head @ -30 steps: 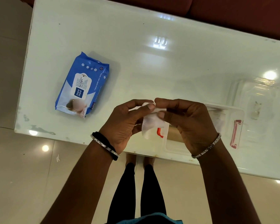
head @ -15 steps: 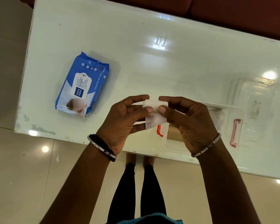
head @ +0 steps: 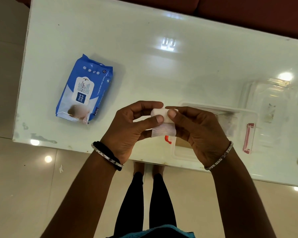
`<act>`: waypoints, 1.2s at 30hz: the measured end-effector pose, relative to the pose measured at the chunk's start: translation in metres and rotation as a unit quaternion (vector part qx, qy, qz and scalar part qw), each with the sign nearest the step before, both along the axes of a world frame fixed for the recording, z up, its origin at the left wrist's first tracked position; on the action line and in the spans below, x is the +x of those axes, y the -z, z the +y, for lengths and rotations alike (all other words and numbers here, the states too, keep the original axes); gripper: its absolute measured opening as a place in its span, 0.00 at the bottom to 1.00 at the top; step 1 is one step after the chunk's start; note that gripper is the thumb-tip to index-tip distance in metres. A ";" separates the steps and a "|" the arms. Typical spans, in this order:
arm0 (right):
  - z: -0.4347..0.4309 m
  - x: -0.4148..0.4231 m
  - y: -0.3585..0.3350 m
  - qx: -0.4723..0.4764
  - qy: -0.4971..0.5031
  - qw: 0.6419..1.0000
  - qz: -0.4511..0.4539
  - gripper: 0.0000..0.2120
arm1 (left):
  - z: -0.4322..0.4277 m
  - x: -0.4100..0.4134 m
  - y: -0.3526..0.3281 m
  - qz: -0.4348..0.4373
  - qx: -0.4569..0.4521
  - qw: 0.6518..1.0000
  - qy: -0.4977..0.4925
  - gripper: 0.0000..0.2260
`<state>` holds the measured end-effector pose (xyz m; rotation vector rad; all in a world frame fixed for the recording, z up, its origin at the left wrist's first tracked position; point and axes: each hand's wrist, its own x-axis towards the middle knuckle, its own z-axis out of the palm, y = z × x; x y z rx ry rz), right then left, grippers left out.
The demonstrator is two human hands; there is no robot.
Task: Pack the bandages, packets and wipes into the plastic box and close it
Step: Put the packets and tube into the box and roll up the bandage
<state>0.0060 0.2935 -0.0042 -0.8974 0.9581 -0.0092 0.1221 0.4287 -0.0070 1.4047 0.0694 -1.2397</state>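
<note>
Both hands hold a white gauze bandage above the table's near edge. My left hand pinches its left side and my right hand pinches its right side, thumbs on the rolled top part. A loose gauze end hangs below the fingers. The clear plastic box with red latches lies open behind my right hand, partly hidden by it, with something pale inside. Its clear lid rests on the table to the right. A blue pack of wet wipes lies flat at the left.
The white glossy table reflects ceiling lights. A dark red sofa runs along its far side. Tiled floor and my legs in black trousers show below the near edge.
The bandage has been rolled tighter between my fingers, so its hanging end is shorter. Both hands stay in about the same place above the box's left end.
</note>
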 end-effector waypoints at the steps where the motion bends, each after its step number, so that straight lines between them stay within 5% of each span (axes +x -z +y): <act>1: 0.000 0.000 0.000 -0.008 -0.001 1.000 -0.002 0.18 | -0.001 0.000 0.000 0.003 0.001 1.000 -0.001 0.19; 7: -0.003 -0.004 0.003 -0.065 -0.019 0.997 -0.027 0.19 | -0.007 0.000 0.000 0.039 0.026 0.999 -0.008 0.17; 15: -0.001 -0.003 0.002 0.012 0.000 1.000 0.006 0.24 | -0.006 0.000 0.002 -0.012 0.025 0.999 0.024 0.18; 25: -0.004 -0.005 0.008 -0.059 -0.009 0.998 -0.019 0.19 | -0.012 0.003 0.000 0.046 0.043 0.998 0.022 0.18; 36: -0.003 -0.004 0.009 -0.014 0.023 1.000 0.004 0.17 | -0.010 0.004 0.005 0.029 -0.004 0.999 0.027 0.13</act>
